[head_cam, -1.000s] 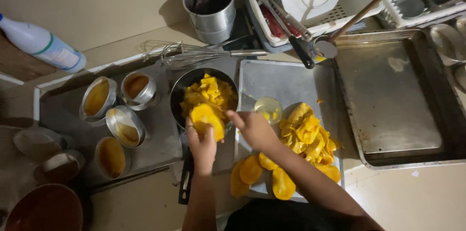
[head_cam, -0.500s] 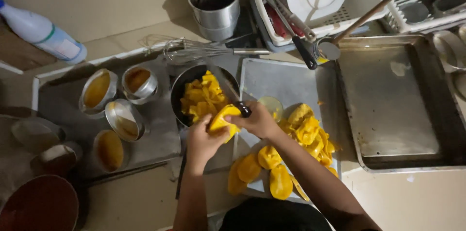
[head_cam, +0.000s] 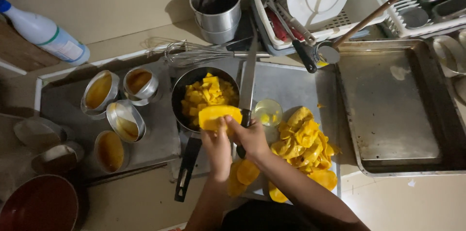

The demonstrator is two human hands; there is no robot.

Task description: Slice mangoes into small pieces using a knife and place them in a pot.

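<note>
My left hand (head_cam: 217,149) holds a yellow mango half (head_cam: 218,116) over the near rim of a dark pan (head_cam: 182,90) filled with yellow mango cubes (head_cam: 208,93). My right hand (head_cam: 251,137) grips a knife handle, and the long knife blade (head_cam: 248,78) points away from me above the pan's right edge. The right thumb rests on the mango half. A heap of mango peels (head_cam: 302,139) lies just right of my right hand on a metal tray (head_cam: 291,85).
Several small metal moulds (head_cam: 99,91) with orange filling stand to the left. A whisk (head_cam: 194,54), a steel pot (head_cam: 217,5), a dish rack (head_cam: 361,5) with a white plate, a large baking tray (head_cam: 388,109), a small glass (head_cam: 267,112) and a plastic bottle (head_cam: 46,34) surround the work area.
Both hands with the mango half have drawn slightly back toward me to the pan's near rim. The knife blade has swung up and now points away across the pan's right edge.
</note>
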